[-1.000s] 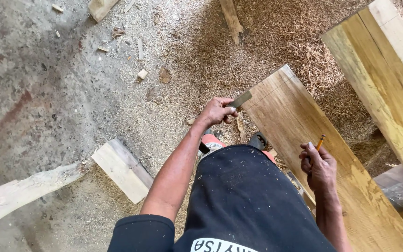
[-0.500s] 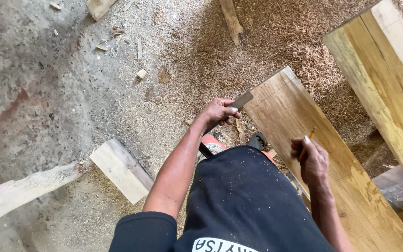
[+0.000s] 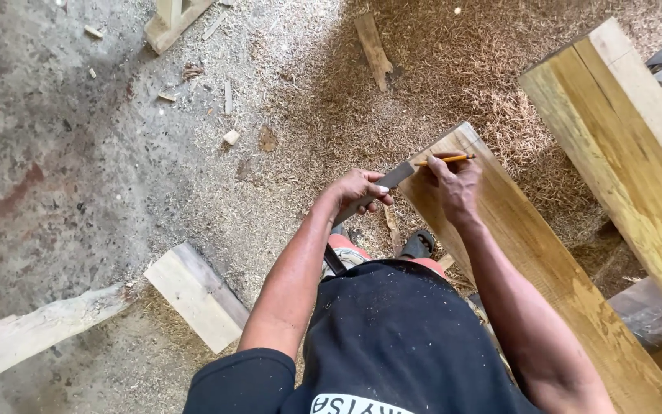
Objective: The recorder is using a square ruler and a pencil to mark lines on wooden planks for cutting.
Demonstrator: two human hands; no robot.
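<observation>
A long wooden plank (image 3: 534, 253) runs from the lower right up toward the middle, its far end near my hands. My left hand (image 3: 358, 192) grips a flat metal ruler (image 3: 392, 178) laid against the plank's left edge near that end. My right hand (image 3: 453, 184) holds an orange pencil (image 3: 447, 159) over the plank's far end, just beside the ruler's tip. A thin drawn line crosses the plank close to its end.
A thick yellowish beam (image 3: 630, 146) stands at the right. Sawdust and shavings (image 3: 438, 69) cover the concrete floor. Offcuts lie around: a short board (image 3: 197, 295) at lower left, a rough slab (image 3: 32, 333), a stick (image 3: 373, 50) and a block (image 3: 174, 19) at the top.
My right hand has moved forward and left along the plank, bringing the pencil to the far end beside the ruler. My left hand has stayed on the ruler.
</observation>
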